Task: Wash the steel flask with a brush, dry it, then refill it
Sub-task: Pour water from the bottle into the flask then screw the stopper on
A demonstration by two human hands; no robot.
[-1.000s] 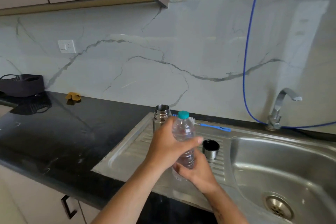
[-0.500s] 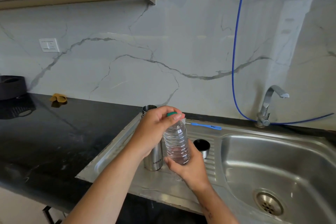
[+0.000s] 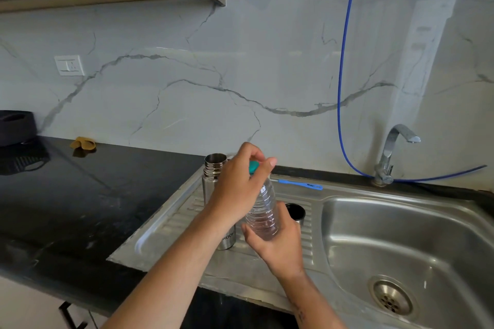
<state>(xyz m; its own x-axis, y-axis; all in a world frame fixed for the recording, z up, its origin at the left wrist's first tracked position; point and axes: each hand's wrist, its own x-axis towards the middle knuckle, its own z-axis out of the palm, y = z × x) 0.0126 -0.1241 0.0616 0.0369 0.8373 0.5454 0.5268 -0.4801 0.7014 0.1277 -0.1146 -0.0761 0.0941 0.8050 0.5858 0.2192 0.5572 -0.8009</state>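
The steel flask (image 3: 217,181) stands uncapped on the drainboard, just left of the sink (image 3: 401,235), so I judge washing and drying done and refilling about to start. My left hand (image 3: 235,189), in front of the flask, pinches the teal cap (image 3: 253,167) of the water bottle (image 3: 263,216); my right hand (image 3: 278,243) grips the bottle's base. The flask lid (image 3: 295,212) sits behind that hand. The brush (image 3: 300,184) lies by the sink's back rim, bristles hidden. I can't tell whether the flask is dry inside.

drainboard: flask (image 3: 213,168), flask cap (image 3: 296,211) stand close | free: black counter (image 3: 93,195) left, sink basin (image 3: 401,235) right
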